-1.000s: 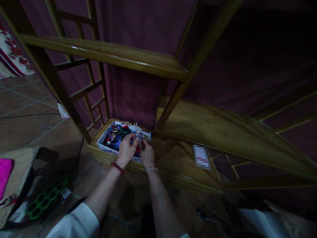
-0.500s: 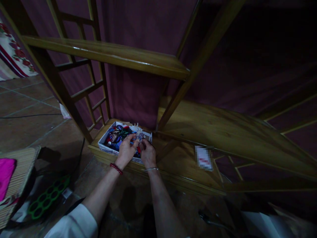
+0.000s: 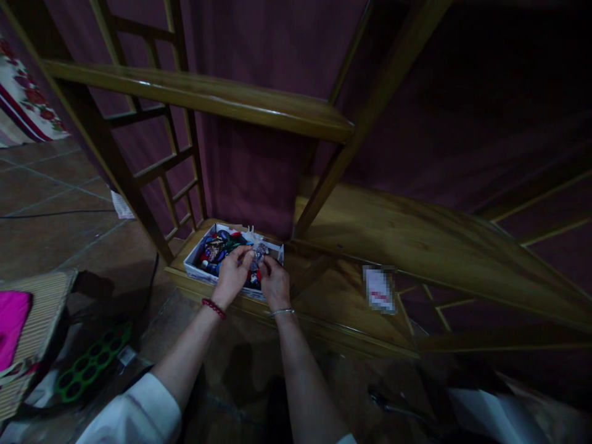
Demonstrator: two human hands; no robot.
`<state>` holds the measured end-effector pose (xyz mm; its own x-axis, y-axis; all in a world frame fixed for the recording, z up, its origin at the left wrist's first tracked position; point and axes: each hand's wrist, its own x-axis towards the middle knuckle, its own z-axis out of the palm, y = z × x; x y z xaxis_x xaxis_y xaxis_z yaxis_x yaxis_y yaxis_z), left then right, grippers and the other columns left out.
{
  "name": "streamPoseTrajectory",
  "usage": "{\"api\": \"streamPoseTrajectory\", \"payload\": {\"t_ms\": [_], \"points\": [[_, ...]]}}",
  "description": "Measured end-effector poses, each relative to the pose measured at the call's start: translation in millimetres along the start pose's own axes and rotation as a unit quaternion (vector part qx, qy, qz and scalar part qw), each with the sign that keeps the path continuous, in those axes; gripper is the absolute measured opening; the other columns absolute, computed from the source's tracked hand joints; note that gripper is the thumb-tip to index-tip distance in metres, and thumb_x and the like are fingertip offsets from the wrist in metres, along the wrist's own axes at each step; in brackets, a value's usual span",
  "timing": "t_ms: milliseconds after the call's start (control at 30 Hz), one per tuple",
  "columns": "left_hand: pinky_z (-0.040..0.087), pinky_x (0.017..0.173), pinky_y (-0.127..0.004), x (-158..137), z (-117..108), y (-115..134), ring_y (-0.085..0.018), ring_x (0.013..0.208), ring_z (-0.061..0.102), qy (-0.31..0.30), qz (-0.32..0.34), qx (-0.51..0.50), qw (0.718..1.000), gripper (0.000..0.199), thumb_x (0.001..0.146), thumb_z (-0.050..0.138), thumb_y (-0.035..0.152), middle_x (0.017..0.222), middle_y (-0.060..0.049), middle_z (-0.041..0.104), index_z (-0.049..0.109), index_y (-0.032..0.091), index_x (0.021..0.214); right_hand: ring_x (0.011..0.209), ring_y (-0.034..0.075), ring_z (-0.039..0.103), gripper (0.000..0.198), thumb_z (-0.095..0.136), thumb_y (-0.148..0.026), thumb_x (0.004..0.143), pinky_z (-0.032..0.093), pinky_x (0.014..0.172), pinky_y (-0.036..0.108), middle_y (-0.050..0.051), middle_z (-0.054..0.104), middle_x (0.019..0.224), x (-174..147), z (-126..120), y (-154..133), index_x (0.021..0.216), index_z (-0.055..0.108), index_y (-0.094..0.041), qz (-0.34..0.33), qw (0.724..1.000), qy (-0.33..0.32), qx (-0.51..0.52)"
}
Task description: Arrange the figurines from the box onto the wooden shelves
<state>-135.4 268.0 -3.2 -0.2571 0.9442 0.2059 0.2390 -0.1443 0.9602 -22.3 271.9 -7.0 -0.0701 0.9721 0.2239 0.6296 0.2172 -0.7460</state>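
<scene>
A shallow white box (image 3: 197,275) full of small colourful pieces stands on the wooden shelf's left end. Over its right part, my left hand (image 3: 234,271) and my right hand (image 3: 275,280) pinch a small, shiny, silvery-clear ornament (image 3: 258,254) between their fingertips. Its exact kind is too small to make out. Dark green, blue, red and gold items (image 3: 222,246) lie heaped to the left of my fingers. A pale branching piece (image 3: 251,233) sticks up at the box's back edge.
Wooden lattice (image 3: 161,166) and a crossbar (image 3: 208,102) rise around the box. A blurred white packet (image 3: 379,288) lies on the shelf to the right. Lower left are a green tray with round holes (image 3: 95,364) and a bright pink cloth (image 3: 13,320) on a slatted surface.
Both hands stay over the box, and the silvery ornament between them shows a little more plainly. My left hand has shifted slightly left, and the view has moved a little.
</scene>
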Motion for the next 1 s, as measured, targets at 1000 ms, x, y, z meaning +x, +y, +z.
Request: {"api": "streamPoseTrajectory", "payload": {"t_ms": [1000], "points": [[0.043, 0.059, -0.022, -5, 7, 15, -0.010, 0.061, 0.053, -0.022, -0.124, -0.153, 0.980, 0.024, 0.067, 0.051, 0.018, 0.072, -0.001, 0.060, 0.057, 0.012, 0.090, 0.074, 0.016, 0.060, 0.023, 0.044, -0.021, 0.080, 0.043, 0.069, 0.024, 0.004, 0.066, 0.086, 0, -4, -1, 0.095, 0.062, -0.019, 0.024, 0.999, 0.020, -0.014]]}}
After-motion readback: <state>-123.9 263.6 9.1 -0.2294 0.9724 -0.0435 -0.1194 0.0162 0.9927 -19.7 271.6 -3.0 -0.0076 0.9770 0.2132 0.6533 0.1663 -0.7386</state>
